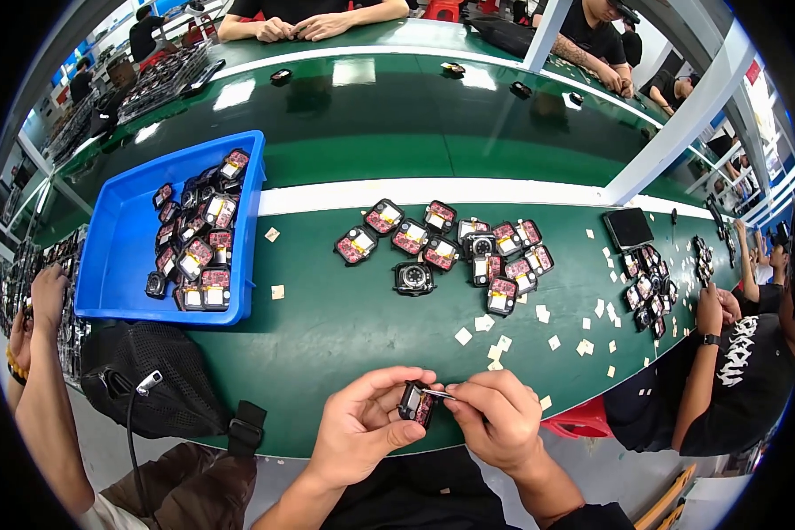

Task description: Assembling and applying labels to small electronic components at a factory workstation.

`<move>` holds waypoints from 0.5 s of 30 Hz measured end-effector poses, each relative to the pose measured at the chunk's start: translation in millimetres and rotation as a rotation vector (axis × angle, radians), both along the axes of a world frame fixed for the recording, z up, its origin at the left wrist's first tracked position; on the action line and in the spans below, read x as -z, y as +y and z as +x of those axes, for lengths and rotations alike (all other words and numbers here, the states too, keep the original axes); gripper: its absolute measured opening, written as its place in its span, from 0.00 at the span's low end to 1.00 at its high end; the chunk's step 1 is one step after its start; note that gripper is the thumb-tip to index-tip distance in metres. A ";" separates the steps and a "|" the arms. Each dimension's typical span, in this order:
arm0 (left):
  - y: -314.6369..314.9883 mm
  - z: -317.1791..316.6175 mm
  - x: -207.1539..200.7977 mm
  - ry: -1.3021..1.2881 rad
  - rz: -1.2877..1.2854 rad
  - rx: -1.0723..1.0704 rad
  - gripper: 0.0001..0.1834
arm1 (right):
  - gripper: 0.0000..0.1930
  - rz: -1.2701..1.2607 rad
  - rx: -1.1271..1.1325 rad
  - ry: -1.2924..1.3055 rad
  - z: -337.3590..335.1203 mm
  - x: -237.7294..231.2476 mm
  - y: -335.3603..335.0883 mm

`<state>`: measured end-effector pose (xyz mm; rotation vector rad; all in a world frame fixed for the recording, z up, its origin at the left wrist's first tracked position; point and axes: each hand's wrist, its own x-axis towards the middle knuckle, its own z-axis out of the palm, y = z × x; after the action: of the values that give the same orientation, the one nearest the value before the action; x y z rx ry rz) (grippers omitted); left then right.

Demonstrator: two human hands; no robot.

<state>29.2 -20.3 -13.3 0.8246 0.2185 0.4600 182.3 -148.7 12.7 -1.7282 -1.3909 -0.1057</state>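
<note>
Head view, low centre of the frame: the left hand [362, 428] holds a small square black module [415, 404] upright, thumb and forefinger pinching it by its edges, its open back with reddish and white parts facing the right hand [496, 417]. The right hand's fingers are pressed together around a thin light-coloured strip or tool [439, 394] whose tip touches the top of the module; which of the two it is, I cannot tell.

Judging from this, the step in hand is fine work on the open back of one module, peeling or seating something small. The next move seems to call for a steady left grip and a small, controlled pull or push by the right fingertips.

On the green counter [344, 344], above the hands, a cluster of like modules [450, 247] lies face-open, with one dark module [412, 278] apart in front. Small pale paper squares [495, 340] are scattered to the right. A blue tray [119, 256] at left holds more modules.
</note>
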 end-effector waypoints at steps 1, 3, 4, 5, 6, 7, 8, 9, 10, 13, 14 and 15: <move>-0.3 -0.3 -0.2 -0.005 0.008 -0.004 0.30 | 0.11 0.008 -0.006 -0.017 -0.2 -0.3 0.2; -0.7 0.6 -1.8 -0.023 0.021 -0.041 0.30 | 0.12 -0.002 0.024 -0.050 0.9 -0.8 -1.9; -0.7 0.8 -2.5 -0.041 0.035 -0.077 0.31 | 0.12 -0.011 0.055 -0.081 1.2 -0.9 -2.6; -0.9 0.2 -2.6 -0.042 0.035 -0.079 0.31 | 0.12 -0.011 0.053 -0.082 0.6 -1.1 -2.7; -0.8 -0.2 -2.6 -0.038 0.043 -0.087 0.31 | 0.13 0.007 0.068 -0.123 0.1 -1.1 -2.7; -0.8 -0.6 -2.7 -0.034 0.051 -0.096 0.31 | 0.14 0.026 0.082 -0.164 -0.4 -0.9 -2.8; -0.8 -0.7 -2.8 -0.033 0.051 -0.098 0.31 | 0.14 0.026 0.081 -0.163 -1.2 0.0 -2.7; -0.9 -0.5 -3.4 -0.031 0.071 -0.100 0.32 | 0.15 0.030 0.071 -0.197 -2.3 0.7 -2.7; -1.3 -0.4 -3.9 -0.029 0.092 -0.101 0.32 | 0.15 0.035 0.062 -0.231 -3.4 1.6 -2.6; -2.4 -1.2 -5.0 -0.025 0.105 -0.093 0.32 | 0.16 0.034 0.062 -0.264 -4.8 3.6 -1.4; -3.8 -0.7 -7.8 -0.025 0.104 -0.094 0.32 | 0.16 0.031 0.064 -0.282 -5.1 3.7 -1.1; -5.8 0.8 -12.2 0.028 0.052 -0.116 0.33 | 0.16 0.031 0.063 -0.281 -5.0 4.2 -0.8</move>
<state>30.0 -26.1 -1.0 0.8723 0.2827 0.5650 177.3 -149.5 8.5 -1.7815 -1.5264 -0.4167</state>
